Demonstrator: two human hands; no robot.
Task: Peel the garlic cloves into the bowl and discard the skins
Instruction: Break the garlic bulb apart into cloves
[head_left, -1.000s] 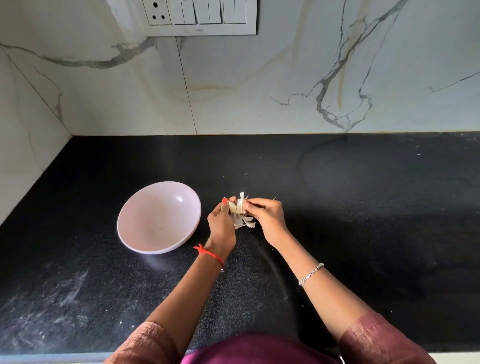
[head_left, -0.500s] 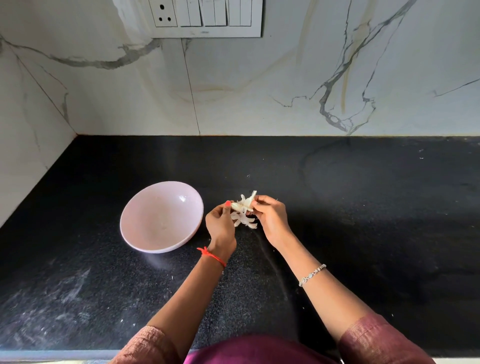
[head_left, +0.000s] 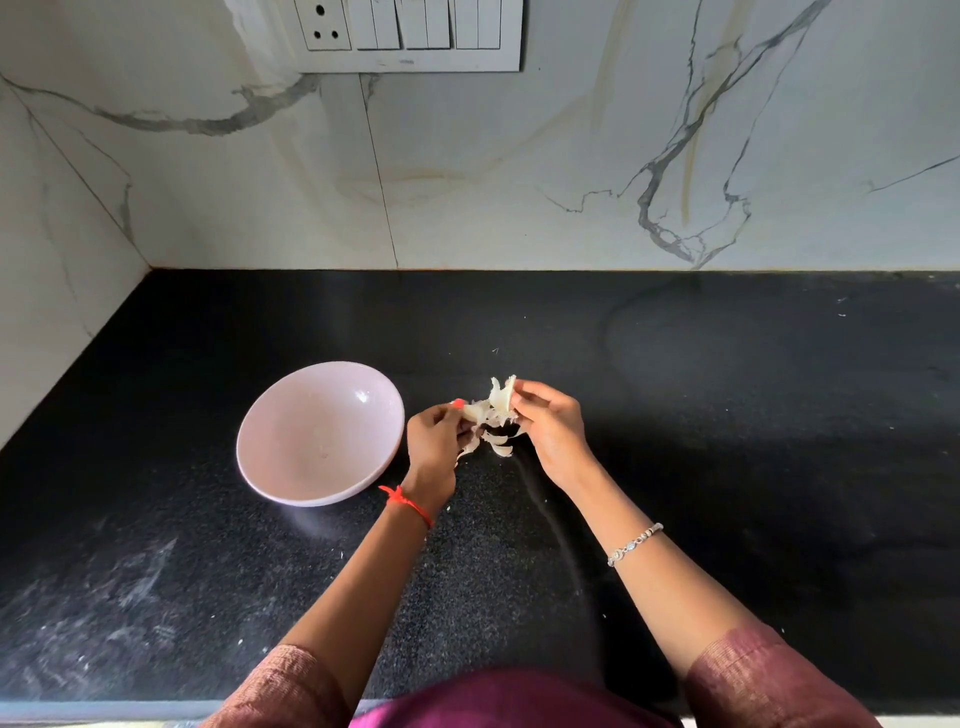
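One garlic (head_left: 501, 400), held up near the bowl (head_left: 311, 431).
From the head view, the left hand (head_left: 434, 441) pinches one side of the garlic and the right hand (head_left: 550, 431) pinches the other, up off the dark surface (head_left: 727, 415). Loose skins (head_left: 496, 444) hang under it. No clove shows in the pink bowl. A hard tug could make a clove pop out and miss the bowl, and dry skins could drop in.

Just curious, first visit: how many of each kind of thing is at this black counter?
Pale pink round bowl: 1
Papery white garlic cluster: 1
Hands, left hand and right hand: 2
Wristbands, red thread and silver bracelet: 2
Total: 6
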